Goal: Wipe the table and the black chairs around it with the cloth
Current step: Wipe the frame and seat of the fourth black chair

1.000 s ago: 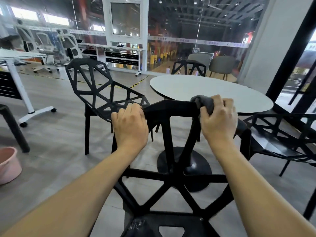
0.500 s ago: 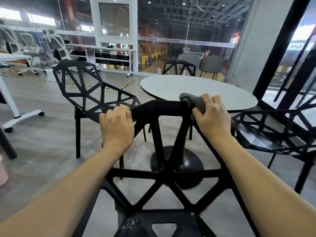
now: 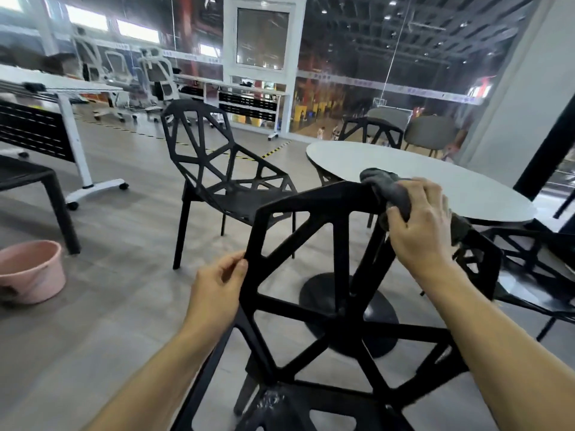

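Wiping the near black chair along the top rail of its backrest: right hand has fingers curled round a bunched grey cloth and presses it on the rail's right end, cloth wrapped over the bar and draped a bit past the hand down the right slope. Left hand grips the left outer strut of the backrest lower down, thumb and fingers pinching the bar edge, likely steadying the frame. Cloth looks soft, limp, probably damp; it will fold to any bar, so best held balled in the palm and wrapped around each strut. Chair looks like stiff moulded plastic, probably light enough to slide or tip under a push, hence the bracing hand; smooth bars, open lattice, lots of narrow struts to reach. Safe hold points are the outer frame bars. Round white worktop stands just beyond the backrest, its near edge behind the right hand. Second black chair sits off the worktop's left edge, third chair at the right, another chair back at the far edge. Pink basin on the floor far left.
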Demonstrator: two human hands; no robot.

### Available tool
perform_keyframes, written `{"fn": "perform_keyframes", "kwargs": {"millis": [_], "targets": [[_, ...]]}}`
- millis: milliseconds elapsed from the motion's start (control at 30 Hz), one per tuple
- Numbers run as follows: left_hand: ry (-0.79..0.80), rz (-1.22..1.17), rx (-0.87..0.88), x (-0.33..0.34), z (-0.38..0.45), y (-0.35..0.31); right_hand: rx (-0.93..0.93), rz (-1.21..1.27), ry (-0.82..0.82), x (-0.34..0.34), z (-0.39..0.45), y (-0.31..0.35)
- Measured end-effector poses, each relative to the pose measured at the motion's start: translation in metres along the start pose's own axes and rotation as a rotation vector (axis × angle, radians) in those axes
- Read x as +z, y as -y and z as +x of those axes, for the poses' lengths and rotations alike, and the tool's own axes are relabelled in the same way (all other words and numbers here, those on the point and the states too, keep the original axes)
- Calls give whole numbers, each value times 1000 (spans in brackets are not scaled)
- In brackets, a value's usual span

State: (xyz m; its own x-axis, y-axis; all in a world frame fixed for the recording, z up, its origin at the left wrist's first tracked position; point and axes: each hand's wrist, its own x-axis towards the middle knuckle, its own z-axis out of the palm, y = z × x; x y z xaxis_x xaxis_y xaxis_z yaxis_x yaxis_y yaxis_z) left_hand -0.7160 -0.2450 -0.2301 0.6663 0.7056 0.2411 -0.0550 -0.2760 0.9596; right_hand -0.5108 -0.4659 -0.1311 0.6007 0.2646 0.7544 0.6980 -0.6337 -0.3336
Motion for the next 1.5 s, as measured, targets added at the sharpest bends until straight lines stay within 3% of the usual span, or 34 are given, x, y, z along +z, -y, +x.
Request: {"fn": "perform_keyframes", "kwargs": {"millis": [233, 367, 467, 600, 767, 833, 1000, 1167, 1300, 1367, 1433, 1500], "targets": [[56, -105, -6, -3, -1, 2, -451, 146, 206, 71, -13, 117], [3, -130, -34, -2, 1, 8, -866, -65, 243, 99, -37, 166], [1, -136, -82, -2, -1, 11, -956, -117, 222, 95, -34, 157], [30, -177, -97, -4, -2, 6, -790, -22, 137, 84, -28, 130], [93, -183, -149, -9, -1, 12, -226, 240, -90, 86, -44, 110], [124, -274, -222, -14, -3, 7, -122, 328, -148, 94, -61, 124], [188, -607, -419, -26, -5, 3, -132, 386, -85, 114, -119, 149], [170, -629, -429, -24, -7, 5, -163, 312, -35, 107, -125, 142], [161, -494, -358, -14, -10, -2, -452, 114, 84, 86, -96, 123], [187, -438, -306, -7, -12, -5, -577, -20, 41, 78, -67, 108], [190, -388, -273, -5, -12, -4, -473, -33, -49, 76, -49, 99], [179, -392, -273, -6, -12, -3, -239, 107, -115, 85, -64, 107]]}}
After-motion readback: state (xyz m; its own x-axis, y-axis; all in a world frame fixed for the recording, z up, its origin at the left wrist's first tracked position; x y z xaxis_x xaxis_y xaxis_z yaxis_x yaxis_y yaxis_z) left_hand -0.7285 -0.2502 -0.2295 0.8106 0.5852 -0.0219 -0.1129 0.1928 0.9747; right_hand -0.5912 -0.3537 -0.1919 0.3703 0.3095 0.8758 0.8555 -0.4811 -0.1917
